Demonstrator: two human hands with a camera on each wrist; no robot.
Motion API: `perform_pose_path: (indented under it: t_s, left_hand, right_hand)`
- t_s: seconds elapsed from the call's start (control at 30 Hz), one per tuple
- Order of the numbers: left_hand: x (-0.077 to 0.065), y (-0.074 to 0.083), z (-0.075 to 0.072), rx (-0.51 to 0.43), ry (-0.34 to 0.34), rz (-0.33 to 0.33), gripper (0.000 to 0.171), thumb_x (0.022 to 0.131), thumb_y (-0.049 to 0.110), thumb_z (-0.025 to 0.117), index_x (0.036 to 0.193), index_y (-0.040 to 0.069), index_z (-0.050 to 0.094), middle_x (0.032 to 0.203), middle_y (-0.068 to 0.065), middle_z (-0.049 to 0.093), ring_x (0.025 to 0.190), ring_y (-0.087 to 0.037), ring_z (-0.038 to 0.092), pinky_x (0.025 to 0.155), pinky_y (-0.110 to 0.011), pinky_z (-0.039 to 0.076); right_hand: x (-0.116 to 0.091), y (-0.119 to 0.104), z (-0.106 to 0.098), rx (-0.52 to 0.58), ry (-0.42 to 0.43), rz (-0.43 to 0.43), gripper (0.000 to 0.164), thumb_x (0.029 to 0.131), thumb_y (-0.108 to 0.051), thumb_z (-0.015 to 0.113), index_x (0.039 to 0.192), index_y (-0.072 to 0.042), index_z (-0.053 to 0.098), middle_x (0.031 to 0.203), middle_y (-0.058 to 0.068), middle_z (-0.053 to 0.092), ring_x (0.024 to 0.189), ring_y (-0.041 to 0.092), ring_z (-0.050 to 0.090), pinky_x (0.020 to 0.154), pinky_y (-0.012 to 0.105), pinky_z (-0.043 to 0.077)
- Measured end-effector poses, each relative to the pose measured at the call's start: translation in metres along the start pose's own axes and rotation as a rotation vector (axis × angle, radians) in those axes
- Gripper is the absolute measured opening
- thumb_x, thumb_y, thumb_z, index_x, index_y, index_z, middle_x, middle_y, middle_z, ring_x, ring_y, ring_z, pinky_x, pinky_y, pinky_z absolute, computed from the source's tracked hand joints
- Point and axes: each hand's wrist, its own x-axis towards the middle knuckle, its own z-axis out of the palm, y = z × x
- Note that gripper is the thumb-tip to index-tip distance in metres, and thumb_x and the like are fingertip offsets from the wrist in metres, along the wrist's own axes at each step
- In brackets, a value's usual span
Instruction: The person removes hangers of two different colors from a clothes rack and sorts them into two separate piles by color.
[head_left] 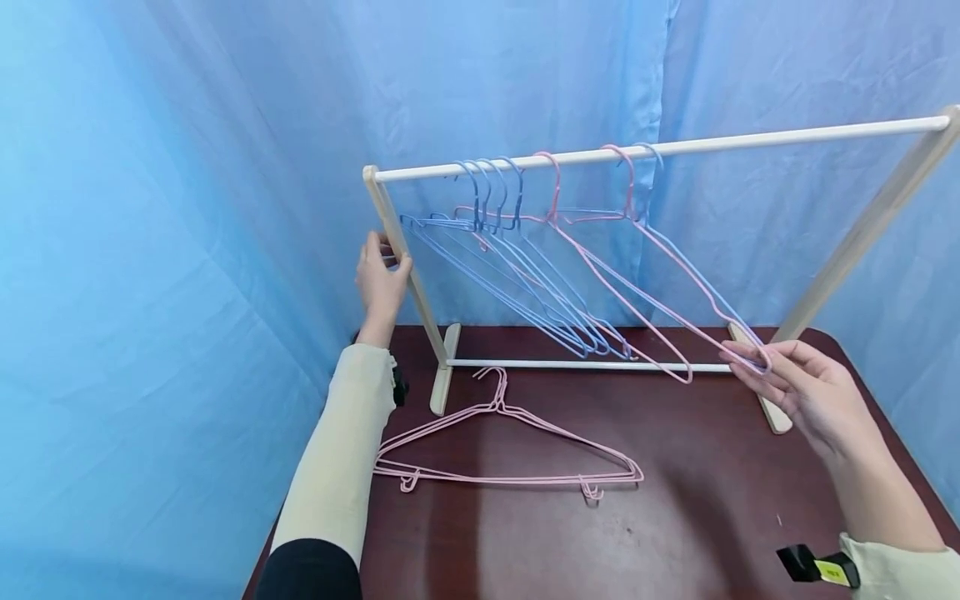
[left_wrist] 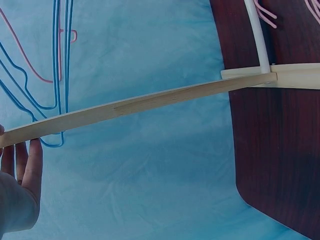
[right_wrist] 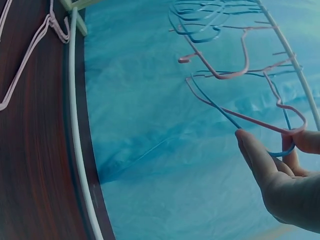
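Note:
My left hand (head_left: 381, 275) grips the left wooden post (head_left: 423, 304) of a garment rack, thumb in front. In the left wrist view, the fingers (left_wrist: 34, 167) press against that post's edge. My right hand (head_left: 813, 396) pinches the near corner of a pink hanger (head_left: 678, 262) together with a blue hanger (right_wrist: 227, 114) behind it. Both hang by their hooks from the white top rail (head_left: 787, 136). Left of them hangs another pink hanger (head_left: 622, 296), and several blue hangers (head_left: 517, 296) cluster near the left post.
A few pink hangers (head_left: 510, 480) lie stacked on the dark brown table (head_left: 570, 542), in front of the rack's white lower bar (head_left: 540, 364). The right wooden post (head_left: 862, 237) leans outward. Blue curtains (head_left: 225, 167) enclose the back and sides.

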Motion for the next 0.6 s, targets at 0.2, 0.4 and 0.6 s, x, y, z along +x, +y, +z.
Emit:
perform_pose_path:
  t_s: [0.2,0.4,0.6]
  left_hand:
    - [-0.004,-0.003,-0.002,-0.005,-0.001,-0.005,0.029,0.097,0.02,0.06,0.122,0.007,0.051,0.121,-0.017,0.059,0.112,-0.031,0.066,0.098,-0.048,0.053]
    - [-0.002,-0.002,-0.001,0.012,-0.005,0.002,0.029,0.097,0.022,0.06,0.122,0.008,0.052,0.121,-0.017,0.059,0.112,-0.031,0.066,0.097,-0.048,0.054]
    - [-0.002,-0.001,-0.001,0.0,-0.003,0.005,0.029,0.097,0.022,0.06,0.121,0.007,0.052,0.12,-0.017,0.06,0.112,-0.031,0.066,0.096,-0.049,0.054]
  right_hand:
    - [-0.003,-0.001,-0.02,0.091,-0.041,0.05,0.039,0.104,0.012,0.025,0.105,0.011,0.064,0.123,0.025,0.068,0.117,0.03,0.067,0.098,0.038,0.054]
    - [-0.004,0.004,-0.052,0.229,-0.101,0.141,0.043,0.105,0.01,0.02,0.107,0.016,0.063,0.125,0.029,0.065,0.119,0.036,0.065,0.102,0.043,0.052]
    - [-0.012,0.003,-0.061,0.254,0.006,0.035,0.039,0.105,0.008,0.023,0.104,0.014,0.062,0.113,0.031,0.07,0.109,0.042,0.068,0.094,0.047,0.056]
